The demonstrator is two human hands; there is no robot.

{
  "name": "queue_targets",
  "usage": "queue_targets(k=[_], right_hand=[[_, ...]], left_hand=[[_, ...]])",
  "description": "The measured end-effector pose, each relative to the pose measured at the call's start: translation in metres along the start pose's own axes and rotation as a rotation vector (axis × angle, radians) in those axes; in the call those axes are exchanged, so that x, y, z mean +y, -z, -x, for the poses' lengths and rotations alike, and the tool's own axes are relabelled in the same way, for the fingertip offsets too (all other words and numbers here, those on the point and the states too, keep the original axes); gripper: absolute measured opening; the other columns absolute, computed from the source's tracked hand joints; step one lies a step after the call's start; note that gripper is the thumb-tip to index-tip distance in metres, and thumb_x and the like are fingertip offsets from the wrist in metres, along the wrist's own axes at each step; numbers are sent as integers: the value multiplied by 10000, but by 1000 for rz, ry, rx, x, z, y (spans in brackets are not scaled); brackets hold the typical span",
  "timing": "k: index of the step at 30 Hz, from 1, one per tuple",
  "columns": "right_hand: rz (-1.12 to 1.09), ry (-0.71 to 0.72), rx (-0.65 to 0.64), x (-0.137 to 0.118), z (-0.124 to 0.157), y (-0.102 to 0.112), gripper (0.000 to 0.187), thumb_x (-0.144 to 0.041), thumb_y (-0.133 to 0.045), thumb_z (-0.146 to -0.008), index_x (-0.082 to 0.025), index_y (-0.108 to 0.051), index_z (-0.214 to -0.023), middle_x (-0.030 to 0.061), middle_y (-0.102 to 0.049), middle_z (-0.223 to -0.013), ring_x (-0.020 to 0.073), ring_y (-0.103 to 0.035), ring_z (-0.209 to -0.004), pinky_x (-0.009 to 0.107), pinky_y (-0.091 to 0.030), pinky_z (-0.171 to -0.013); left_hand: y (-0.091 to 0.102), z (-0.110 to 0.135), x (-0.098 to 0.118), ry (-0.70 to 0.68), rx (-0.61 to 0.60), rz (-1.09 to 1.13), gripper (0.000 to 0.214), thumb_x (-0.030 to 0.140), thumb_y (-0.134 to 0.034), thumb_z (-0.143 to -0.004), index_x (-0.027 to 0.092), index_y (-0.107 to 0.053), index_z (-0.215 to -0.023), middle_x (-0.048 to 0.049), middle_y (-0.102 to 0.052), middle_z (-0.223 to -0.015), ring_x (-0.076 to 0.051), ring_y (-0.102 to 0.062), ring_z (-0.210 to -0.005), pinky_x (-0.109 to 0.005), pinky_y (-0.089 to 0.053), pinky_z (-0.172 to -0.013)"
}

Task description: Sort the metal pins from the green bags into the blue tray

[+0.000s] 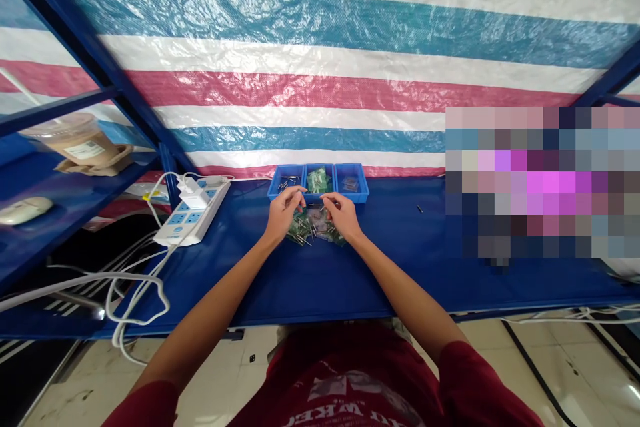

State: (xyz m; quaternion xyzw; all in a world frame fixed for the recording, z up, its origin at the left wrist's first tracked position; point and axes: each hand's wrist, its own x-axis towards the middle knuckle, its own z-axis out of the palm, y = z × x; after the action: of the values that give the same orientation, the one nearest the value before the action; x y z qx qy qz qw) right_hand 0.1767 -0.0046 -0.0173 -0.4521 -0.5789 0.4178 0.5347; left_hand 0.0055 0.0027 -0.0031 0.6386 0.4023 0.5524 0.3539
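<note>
My left hand (284,215) hovers over the left side of a loose pile, in front of the blue divided tray (319,199). Its fingers are curled in; whatever they pinch is too small to name. Opposite, my right hand (343,216) has thumb and fingertips drawn together over the pile's right side, apparently on a small thin piece that I cannot make out. Between and below the hands lie thin metal pins or screws (303,235) mixed with green pieces (296,225) and a clear plastic bag (319,219). My hands partly cover the pile.
The tray's compartments hold metal pins (289,183), green packets (319,180) and small clear pieces (351,184). One small dark pin (420,209) lies to the right. A white power strip (193,213) with cables stands left; a lidded cup (83,143) sits on the side shelf.
</note>
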Motion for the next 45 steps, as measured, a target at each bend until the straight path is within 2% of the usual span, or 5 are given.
queue_targets(k=[9,18,26,35,45], right_hand=[[48,94,63,3,-1,2,233,-367,-524,-840,-204,-670,-919,6,-613,-730,128,-510,-535,259,-442,-535],[162,249,-73,-7,4,2,208,-378,-593,-827,-202,-703,-810,37,-632,-801,138,-526,-624,263,-437,-596],[213,247,-125,-8,6,0,226,-409,-595,-833,-207,-681,-778,33,-623,-775,144,-505,-616,279,-435,-619],[231,283,-11,-6,2,3,255,-380,-526,-875,-190,-625,-739,31,-609,-740,152,-511,-645,275,-414,-651],[185,220,-78,-8,5,0,223,-390,-543,-845,-197,-635,-783,39,-643,-822,141,-534,-630,264,-444,-613]], left_hand=[[3,2,0,24,-124,-119,406,418,-598,-856,181,-548,-1181,44,-559,-586,-82,-439,-429,-195,-369,-450],[2,6,6,83,-196,-117,474,399,-570,-877,179,-487,-1288,68,-523,-490,-86,-457,-395,-189,-344,-423],[1,7,10,81,-194,-72,487,413,-569,-881,179,-484,-1300,69,-523,-474,-79,-409,-334,-196,-322,-378],[1,4,6,-71,-64,-228,266,424,-639,-817,162,-663,-776,-10,-612,-656,-120,-542,-534,-224,-440,-522],[0,6,5,-29,25,-205,363,439,-611,-832,159,-617,-601,13,-539,-499,-106,-496,-462,-215,-390,-457]])
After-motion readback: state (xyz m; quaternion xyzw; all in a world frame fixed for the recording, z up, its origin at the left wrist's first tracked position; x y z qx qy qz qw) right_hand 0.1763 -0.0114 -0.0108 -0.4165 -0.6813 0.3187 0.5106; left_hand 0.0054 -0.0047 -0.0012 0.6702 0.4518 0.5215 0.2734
